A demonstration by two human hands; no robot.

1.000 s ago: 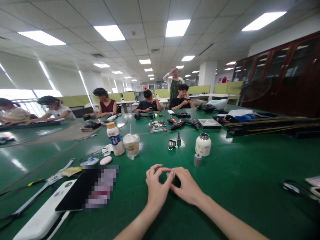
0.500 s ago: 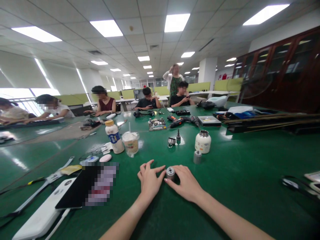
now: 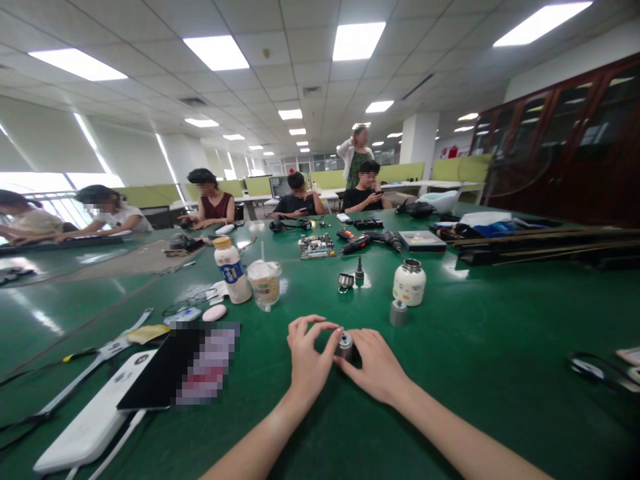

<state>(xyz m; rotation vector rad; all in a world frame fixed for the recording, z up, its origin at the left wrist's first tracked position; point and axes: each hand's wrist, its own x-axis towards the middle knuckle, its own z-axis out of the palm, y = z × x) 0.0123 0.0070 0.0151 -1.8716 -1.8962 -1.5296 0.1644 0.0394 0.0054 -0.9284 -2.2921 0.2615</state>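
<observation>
In front of me on the green table stands a small silver metal cylinder (image 3: 345, 341) with dark holes in its top face. My right hand (image 3: 375, 367) grips it from the right, thumb at the near side and fingers curled behind. At the cylinder's upper left edge, my left hand (image 3: 311, 357) has its thumb and index fingertips pressed together. Anything pinched there is too small to make out. A second metal cylinder (image 3: 399, 313) stands farther back to the right, close by a cream-coloured open bottle (image 3: 409, 283).
Beyond my hands are a metal lid (image 3: 345, 283), a dark bit (image 3: 359, 270), a circuit board (image 3: 317, 247) and a power drill (image 3: 387, 240). A milk bottle (image 3: 233, 270) and lidded cup (image 3: 265, 283) stand left. A tablet (image 3: 150, 373) rests on a white power bank (image 3: 90, 413). Several people sit beyond.
My left thumb and index finger have closed together and moved to the cylinder's top edge. My right hand keeps its grip. The whole view has shifted slightly.
</observation>
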